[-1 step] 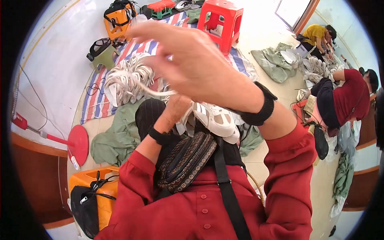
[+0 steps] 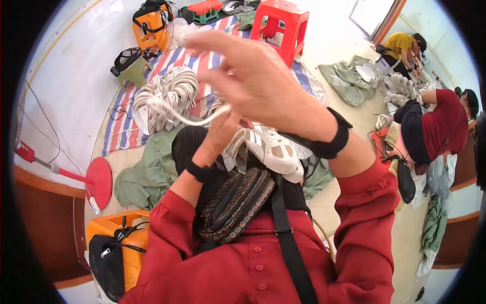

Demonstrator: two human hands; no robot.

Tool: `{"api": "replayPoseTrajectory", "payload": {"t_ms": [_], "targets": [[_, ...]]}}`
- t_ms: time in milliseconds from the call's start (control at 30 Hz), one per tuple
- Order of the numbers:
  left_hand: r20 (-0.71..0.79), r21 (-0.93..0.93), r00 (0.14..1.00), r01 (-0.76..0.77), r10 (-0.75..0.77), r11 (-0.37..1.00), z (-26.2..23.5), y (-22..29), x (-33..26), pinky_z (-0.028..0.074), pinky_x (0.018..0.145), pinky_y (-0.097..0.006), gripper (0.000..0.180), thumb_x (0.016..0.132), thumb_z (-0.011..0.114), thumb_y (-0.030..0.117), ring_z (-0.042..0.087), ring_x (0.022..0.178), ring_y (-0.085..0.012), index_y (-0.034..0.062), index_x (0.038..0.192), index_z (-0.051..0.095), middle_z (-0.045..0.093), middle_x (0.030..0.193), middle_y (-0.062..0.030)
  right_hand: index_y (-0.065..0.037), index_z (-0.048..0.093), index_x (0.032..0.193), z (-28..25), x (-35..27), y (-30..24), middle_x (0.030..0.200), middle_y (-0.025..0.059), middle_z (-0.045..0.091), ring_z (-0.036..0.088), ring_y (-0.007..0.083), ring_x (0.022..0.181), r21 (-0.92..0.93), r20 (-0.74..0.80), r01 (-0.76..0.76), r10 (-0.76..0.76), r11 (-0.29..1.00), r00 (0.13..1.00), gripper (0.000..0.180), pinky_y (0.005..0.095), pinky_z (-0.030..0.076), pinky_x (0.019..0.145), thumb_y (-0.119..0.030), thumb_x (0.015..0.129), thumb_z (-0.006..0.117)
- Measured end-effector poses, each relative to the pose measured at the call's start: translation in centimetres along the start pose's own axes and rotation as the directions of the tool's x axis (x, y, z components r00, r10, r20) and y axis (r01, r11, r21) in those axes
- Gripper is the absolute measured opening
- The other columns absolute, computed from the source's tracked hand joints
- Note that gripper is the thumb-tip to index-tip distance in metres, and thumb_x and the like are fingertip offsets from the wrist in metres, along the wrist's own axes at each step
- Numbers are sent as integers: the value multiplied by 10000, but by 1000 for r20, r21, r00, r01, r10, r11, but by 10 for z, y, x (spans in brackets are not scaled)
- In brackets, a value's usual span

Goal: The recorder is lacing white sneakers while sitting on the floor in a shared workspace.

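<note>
A pair of white sneakers (image 2: 280, 158) with tan mesh panels and laces lies on my lap. At their left, my left hand (image 2: 218, 130) is closed with its fingers pinched on a white shoelace (image 2: 188, 121). From there the lace curves leftward, its loose end blurred in front of a big bundle of white shoelaces (image 2: 174, 88). Raised above the shoes, my right hand (image 2: 260, 76) has its fingers stretched out and slightly blurred, with nothing visible in them. It covers part of the floor sheet behind it.
A striped sheet (image 2: 121, 133) carries the bundle. Beyond it stand a red stool (image 2: 281, 17) and an orange stool (image 2: 152, 33). Green cloth (image 2: 144, 169) lies by my left leg, near a red round base (image 2: 98, 183). Two other people (image 2: 438, 124) work at the right.
My right hand has shifted a little to the right. My left hand has risen slightly, and the shoelace now hangs in a longer, lower curve.
</note>
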State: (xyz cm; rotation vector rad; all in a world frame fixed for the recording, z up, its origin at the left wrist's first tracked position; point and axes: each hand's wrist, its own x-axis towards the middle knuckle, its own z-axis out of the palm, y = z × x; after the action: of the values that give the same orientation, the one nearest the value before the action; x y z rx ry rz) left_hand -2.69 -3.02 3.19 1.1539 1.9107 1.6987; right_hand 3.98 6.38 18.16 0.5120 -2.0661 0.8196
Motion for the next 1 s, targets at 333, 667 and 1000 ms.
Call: {"api": "replayPoseTrajectory", "payload": {"t_ms": [333, 667, 1000], "targets": [[173, -431, 982, 145, -76, 891, -33, 6, 25, 524, 771, -295, 425, 992, 393, 290, 663, 820, -204, -67, 1157, 555, 668, 975, -187, -41, 640, 951, -24, -169, 51, 880, 147, 654, 630, 341, 720, -220, 448, -391, 449, 894, 773, 111, 385, 509, 666, -88, 861, 594], [220, -429, 974, 146, -53, 891, -35, 9, 28, 527, 776, -295, 410, 993, 392, 271, 669, 857, -201, -64, 1168, 549, 668, 1042, -195, -28, 532, 904, 21, -182, 103, 908, 175, 606, 633, 358, 770, -757, 255, -293, 677, 584, 690, 147, 447, 483, 646, -150, 855, 598], [86, -508, 985, 173, -151, 844, -62, -23, 15, 546, 738, -298, 404, 995, 389, 263, 687, 815, -205, -57, 1181, 551, 676, 1047, -204, -36, 566, 952, 11, -189, 108, 735, 142, 636, 643, 317, 743, -575, 195, -377, 569, 726, 799, 139, 422, 478, 672, -97, 834, 608]]}}
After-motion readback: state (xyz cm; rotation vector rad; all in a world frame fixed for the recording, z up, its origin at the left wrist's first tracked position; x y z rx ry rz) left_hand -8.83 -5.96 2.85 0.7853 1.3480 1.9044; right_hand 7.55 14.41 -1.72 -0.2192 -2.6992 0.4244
